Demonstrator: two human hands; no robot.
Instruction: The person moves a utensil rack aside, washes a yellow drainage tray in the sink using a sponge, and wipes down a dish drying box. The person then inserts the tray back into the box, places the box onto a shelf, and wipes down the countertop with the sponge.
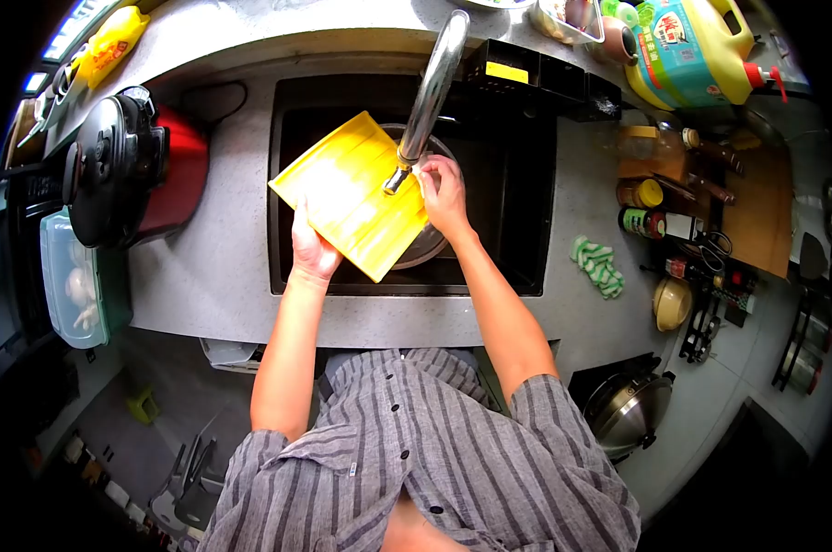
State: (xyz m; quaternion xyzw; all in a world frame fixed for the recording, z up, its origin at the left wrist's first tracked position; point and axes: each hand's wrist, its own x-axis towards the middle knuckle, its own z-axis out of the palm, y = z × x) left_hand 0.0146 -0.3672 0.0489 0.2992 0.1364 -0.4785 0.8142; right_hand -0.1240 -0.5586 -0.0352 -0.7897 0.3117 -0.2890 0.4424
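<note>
A flat, glossy yellow board (347, 207) with a thin lip along its edge is tilted over the black sink (517, 248). My left hand (313, 247) grips its lower left edge, thumb on top and the other fingers underneath. At its right edge, beside the tap (425, 101), my right hand (445, 195) has its fingers pinched together; what lies between them is hidden. Under the tap's spout, the board's right part is partly covered. Behind it, a round bowl (430, 248) shows in the sink.
Left of the sink stands a red and black pressure cooker (177, 170). A green-striped cloth (598, 267) lies on the right counter. A black caddy (536, 69) and a large yellow detergent jug (687, 51) are at the back right, with several jars (641, 193) nearer.
</note>
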